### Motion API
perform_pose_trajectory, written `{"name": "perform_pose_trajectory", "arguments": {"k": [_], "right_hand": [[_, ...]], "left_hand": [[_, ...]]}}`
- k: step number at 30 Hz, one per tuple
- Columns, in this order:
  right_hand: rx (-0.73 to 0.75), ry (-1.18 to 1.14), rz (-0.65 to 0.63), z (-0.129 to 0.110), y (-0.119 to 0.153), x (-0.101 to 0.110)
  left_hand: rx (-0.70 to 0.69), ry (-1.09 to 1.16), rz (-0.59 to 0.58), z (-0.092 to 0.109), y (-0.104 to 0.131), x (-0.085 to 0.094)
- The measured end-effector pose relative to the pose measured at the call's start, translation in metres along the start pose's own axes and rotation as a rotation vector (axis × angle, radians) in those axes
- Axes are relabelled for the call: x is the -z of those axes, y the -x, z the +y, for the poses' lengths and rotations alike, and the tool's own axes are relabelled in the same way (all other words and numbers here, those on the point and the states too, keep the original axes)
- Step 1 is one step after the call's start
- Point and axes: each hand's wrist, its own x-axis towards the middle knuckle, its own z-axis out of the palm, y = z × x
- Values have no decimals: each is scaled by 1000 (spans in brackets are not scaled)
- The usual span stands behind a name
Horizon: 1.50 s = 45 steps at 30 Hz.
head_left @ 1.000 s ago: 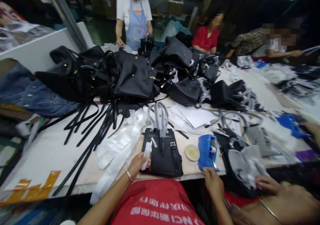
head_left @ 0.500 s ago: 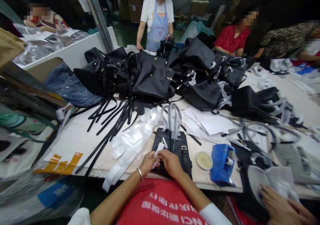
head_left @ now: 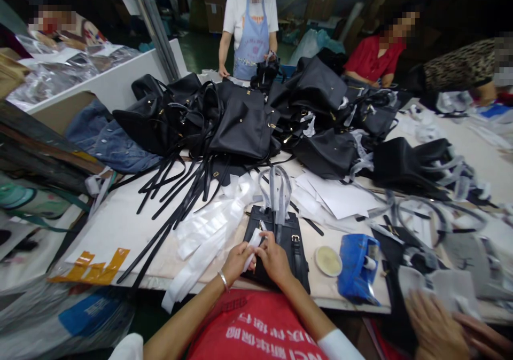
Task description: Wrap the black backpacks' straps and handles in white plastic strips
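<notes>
A small black bag (head_left: 294, 253) with gold buckles lies at the table's front edge, its wrapped handles (head_left: 276, 189) standing up behind it. Over its left part, my left hand (head_left: 237, 264) is closed on a white strip (head_left: 253, 242). My right hand (head_left: 274, 259) is pinched at the same strip, its fingertips touching those of my left hand. The strip's lower end is partly hidden by my fingers. White sheet strips (head_left: 212, 221) lie left of the bag.
Black bags (head_left: 240, 119) are piled behind, with long straps (head_left: 172, 210) trailing forward. A round yellowish dish (head_left: 328, 260) and a blue tape dispenser (head_left: 358, 268) stand to the right. Another person's hands (head_left: 436, 325) are at lower right. People stand or sit beyond the table.
My right fingers have risen a little along the white strip. The other person's hand at lower right has shifted slightly left. The view has moved slightly.
</notes>
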Motion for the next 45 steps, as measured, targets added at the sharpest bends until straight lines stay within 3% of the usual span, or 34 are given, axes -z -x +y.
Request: {"name": "perform_pose_trajectory", "arguments": {"k": [4,8,14,19,24,28,32,35,37,39,42,45], "right_hand": [[-95,-122,110,9,-2,-14],[-134,-75,26,12,-11,-21],[-163,34,45,6,-19,-25],[-17,64,-131,-2,-27,-21],[172,405,-132,-5,-34,-7],[236,570,-174,4,-39,6],[338,592,-234,8,-45,16],[395,546,-251,7,-44,25],[390,495,-186,10,-38,34],[310,437,-43,19,-31,47],[85,367,172,46,-19,69],[-130,287,254,74,-6,84]], "left_hand": [[24,81,-20,5,-3,6],[40,209,-126,11,-3,16],[62,313,-196,15,-4,23],[159,357,-325,25,-6,34],[198,333,-417,34,-11,40],[209,274,-470,33,-14,39],[248,241,-477,31,-15,35],[217,209,-409,30,-11,32],[182,159,-348,32,-8,29],[155,102,-296,35,-4,27],[122,4,-221,41,0,25],[57,-127,-113,42,3,22]]}}
